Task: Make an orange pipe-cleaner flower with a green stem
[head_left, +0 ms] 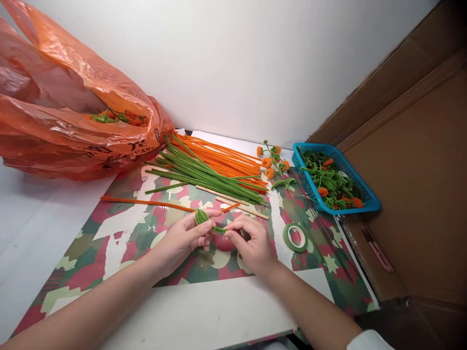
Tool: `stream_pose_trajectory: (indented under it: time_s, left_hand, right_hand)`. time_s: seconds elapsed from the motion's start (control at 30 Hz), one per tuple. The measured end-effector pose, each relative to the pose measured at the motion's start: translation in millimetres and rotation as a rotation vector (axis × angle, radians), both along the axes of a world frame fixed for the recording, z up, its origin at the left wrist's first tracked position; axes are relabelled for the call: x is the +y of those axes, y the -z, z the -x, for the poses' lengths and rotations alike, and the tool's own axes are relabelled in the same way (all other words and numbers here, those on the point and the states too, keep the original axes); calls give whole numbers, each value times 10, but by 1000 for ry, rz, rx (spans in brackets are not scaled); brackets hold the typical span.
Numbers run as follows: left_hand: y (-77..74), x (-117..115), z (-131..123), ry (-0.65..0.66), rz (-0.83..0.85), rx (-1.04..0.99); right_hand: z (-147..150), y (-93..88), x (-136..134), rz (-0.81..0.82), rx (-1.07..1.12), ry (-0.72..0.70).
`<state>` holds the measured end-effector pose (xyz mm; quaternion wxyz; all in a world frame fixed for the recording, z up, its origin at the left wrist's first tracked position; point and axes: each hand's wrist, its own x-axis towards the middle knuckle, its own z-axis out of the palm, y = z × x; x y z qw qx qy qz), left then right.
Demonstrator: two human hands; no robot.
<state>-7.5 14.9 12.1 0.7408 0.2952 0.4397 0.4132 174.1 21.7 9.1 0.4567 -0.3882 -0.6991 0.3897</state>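
My left hand pinches a green pipe-cleaner leaf between thumb and fingers. The leaf's short stem runs to the right, where my right hand has its tip between thumb and forefinger. Just beyond my hands lies a single orange pipe cleaner, partly covered by my left fingers. Green pipe cleaners form a loose bundle behind it, overlapping a pile of orange pipe cleaners. Thin wooden sticks rest between the bundle and my hands.
A roll of green tape lies right of my right hand. Behind it is a finished orange flower stem. A blue basket holds green and orange pieces. An orange plastic bag stands left; a pink cutter lies by the cardboard.
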Motion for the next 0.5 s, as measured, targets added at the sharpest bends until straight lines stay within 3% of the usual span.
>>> stream_pose_trajectory:
  time_s: [0.13,0.3,0.5]
  left_hand:
    - [45,-7,19,-19,-29,5]
    - [120,-22,43,-10,-141,149]
    - [-3,-17,-5,33,-197,125]
  right_hand:
    - [-35,-17,5,-42,19,-3]
    - [-43,-32,9,38,-31,-21]
    - [8,14,-15,-65,-240,-140]
